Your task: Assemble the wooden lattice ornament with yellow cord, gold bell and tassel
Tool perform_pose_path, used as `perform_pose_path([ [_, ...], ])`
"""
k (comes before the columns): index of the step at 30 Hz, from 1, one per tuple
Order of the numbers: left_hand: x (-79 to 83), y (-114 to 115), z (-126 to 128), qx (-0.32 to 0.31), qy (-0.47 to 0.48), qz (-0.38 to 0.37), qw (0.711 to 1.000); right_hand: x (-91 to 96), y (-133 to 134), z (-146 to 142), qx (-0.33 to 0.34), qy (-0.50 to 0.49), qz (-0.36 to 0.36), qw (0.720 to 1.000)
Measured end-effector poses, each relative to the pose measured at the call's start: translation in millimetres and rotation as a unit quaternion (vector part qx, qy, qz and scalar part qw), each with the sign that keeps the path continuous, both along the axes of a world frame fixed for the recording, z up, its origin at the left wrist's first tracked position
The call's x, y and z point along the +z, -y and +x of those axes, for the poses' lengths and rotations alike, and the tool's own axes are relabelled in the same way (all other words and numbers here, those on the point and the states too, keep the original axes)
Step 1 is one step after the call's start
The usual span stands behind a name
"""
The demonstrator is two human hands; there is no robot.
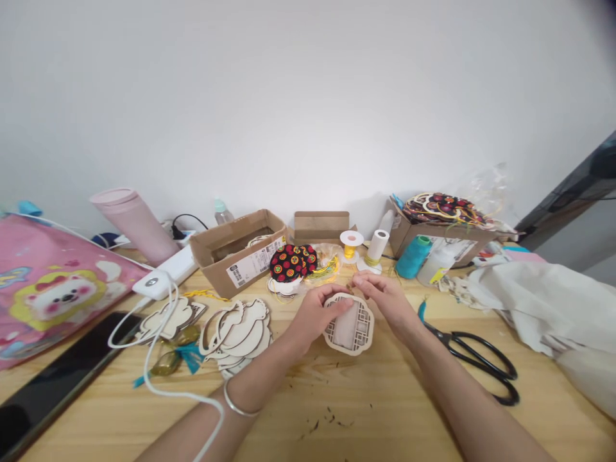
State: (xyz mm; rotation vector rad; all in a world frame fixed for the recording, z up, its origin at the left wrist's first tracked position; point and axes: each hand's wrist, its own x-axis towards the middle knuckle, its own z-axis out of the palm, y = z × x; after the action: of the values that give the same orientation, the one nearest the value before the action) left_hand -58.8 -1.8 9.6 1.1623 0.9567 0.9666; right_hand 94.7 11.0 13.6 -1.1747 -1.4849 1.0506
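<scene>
The place looks like a small craft workspace, perhaps in a home: a wooden tabletop [385, 398] set against a plain white wall [308, 115] carries a cone of teal thread [412, 259], black-handled scissors [474, 364], stacked wooden cut-outs [246, 333], patterned fabric [293, 262] and an open cardboard box [217, 274]. A pink tumbler [137, 224], a cartoon-printed bag [62, 292] and a dark-screened device [60, 380] share the same surface, everyday belongings that give it a domestic rather than factory air.

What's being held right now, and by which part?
The left hand holds the wooden lattice plaque by its upper-left edge. The right hand is near its top; whether it grips anything is unclear.
</scene>
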Motion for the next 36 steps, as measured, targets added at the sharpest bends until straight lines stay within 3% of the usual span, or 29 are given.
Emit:
perform_pose_path([
  [6, 0.1, -1, 1, 0.079, 0.020, 0.012, 0.997, -3.1, 0, -3, -0.020, 0.095, 0.008, 0.995],
  [9, 2.0, -4, 0, 0.093, 0.025, 0.006, 0.995, -6.1, -2, -2, 0.006, 0.072, -0.022, 0.997],
  [13, 7.9, -7, -7, 0.138, -0.010, 0.124, 0.983, 1.3, -1, 3, 0.052, 0.077, -0.016, 0.996],
  [15, 11.4, -8, -11, 0.098, -0.054, 0.213, 0.971, 6.9, 1, 5, 0.077, 0.104, -0.003, 0.992],
  [17, 14.0, -9, -14, 0.012, -0.098, 0.264, 0.960, 10.1, 2, 7, 0.098, 0.112, -0.011, 0.989],
  [20, 14.8, -10, -16, -0.074, -0.126, 0.243, 0.959, 9.9, 2, 12, 0.126, 0.071, -0.067, 0.987],
  [23, 12.3, -12, -16, -0.088, -0.126, 0.214, 0.965, 8.8, 3, 19, 0.164, 0.027, -0.121, 0.979],
  [28, 7.5, -16, -17, -0.126, -0.159, 0.253, 0.946, 12.1, 4, 24, 0.200, 0.019, -0.151, 0.968],
  [36, 13.1, -11, -16, -0.095, -0.212, 0.303, 0.924, 14.1, 5, 21, 0.209, 0.050, -0.146, 0.966],
])
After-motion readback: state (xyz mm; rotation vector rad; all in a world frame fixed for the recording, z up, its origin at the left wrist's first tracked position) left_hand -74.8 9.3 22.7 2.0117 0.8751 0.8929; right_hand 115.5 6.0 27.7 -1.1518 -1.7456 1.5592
